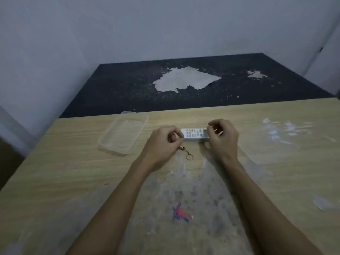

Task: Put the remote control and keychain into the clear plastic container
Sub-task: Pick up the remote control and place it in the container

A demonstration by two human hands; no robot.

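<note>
A light wood-grain table (pixel 77 173), scuffed with pale smears and a red-blue scribble (pixel 181 213), carries a clear plastic container (pixel 123 134), a white remote control (pixel 195 134) beside it, and a keychain (pixel 186 151) nearer.

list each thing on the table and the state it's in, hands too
clear plastic container: open, no lid on it, nothing inside
remote control: flat on the table, buttons up, outside the container
keychain: on the table, top end under the left hand, ring lying free
left hand: curled over the keychain's top end
right hand: curled at the remote's right end
table: wood-grain, smudged with white marks
</note>
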